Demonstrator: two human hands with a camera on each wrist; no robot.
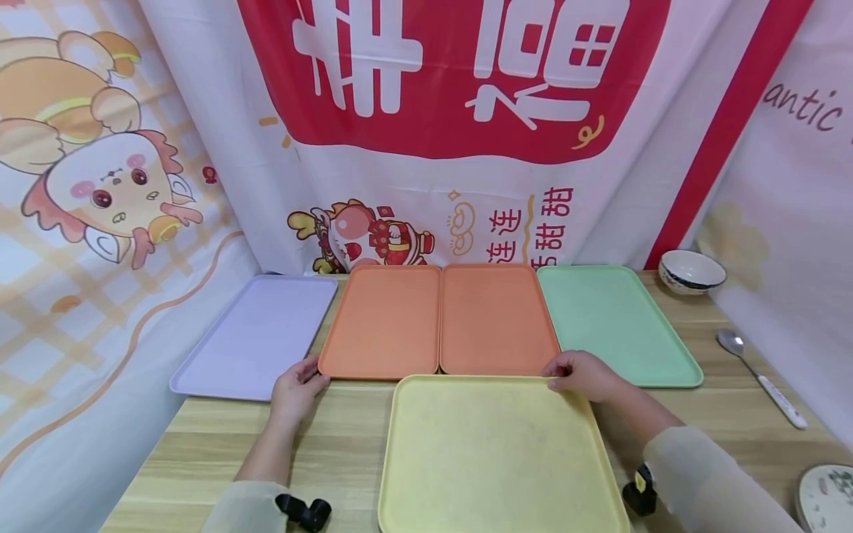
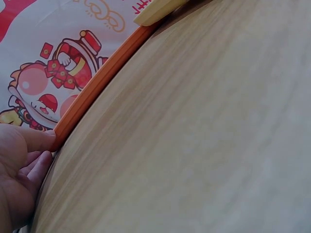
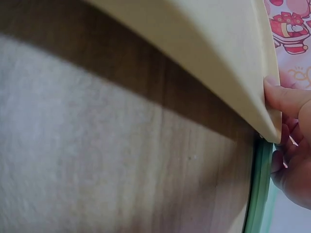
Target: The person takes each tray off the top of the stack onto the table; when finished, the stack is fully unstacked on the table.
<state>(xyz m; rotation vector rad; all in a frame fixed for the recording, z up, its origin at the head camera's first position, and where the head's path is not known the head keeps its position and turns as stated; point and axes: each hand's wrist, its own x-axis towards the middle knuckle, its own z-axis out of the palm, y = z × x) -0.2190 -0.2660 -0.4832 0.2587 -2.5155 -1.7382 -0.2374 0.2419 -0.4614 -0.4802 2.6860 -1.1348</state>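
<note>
Two orange trays, the left orange tray (image 1: pixel 383 318) and the right orange tray (image 1: pixel 496 318), lie side by side on the table. My left hand (image 1: pixel 296 392) holds the near left corner of the left orange tray between thumb and fingers; the left wrist view shows fingertips at the end of its orange rim (image 2: pixel 92 92). The yellow tray (image 1: pixel 496 451) is nearest to me, its far edge along the orange trays' near edges. With thumb and fingers my right hand (image 1: pixel 586 374) grips its far right corner. In the right wrist view this yellow tray (image 3: pixel 214 43) stands raised off the table.
A lavender tray (image 1: pixel 260 333) lies at the left, a green tray (image 1: pixel 620 326) at the right. Farther right are a bowl (image 1: pixel 691 272), a spoon (image 1: pixel 763 377) and a patterned white dish (image 1: pixel 826 496). Printed cloth (image 1: pixel 440 207) hangs behind the wooden table (image 1: pixel 333 444).
</note>
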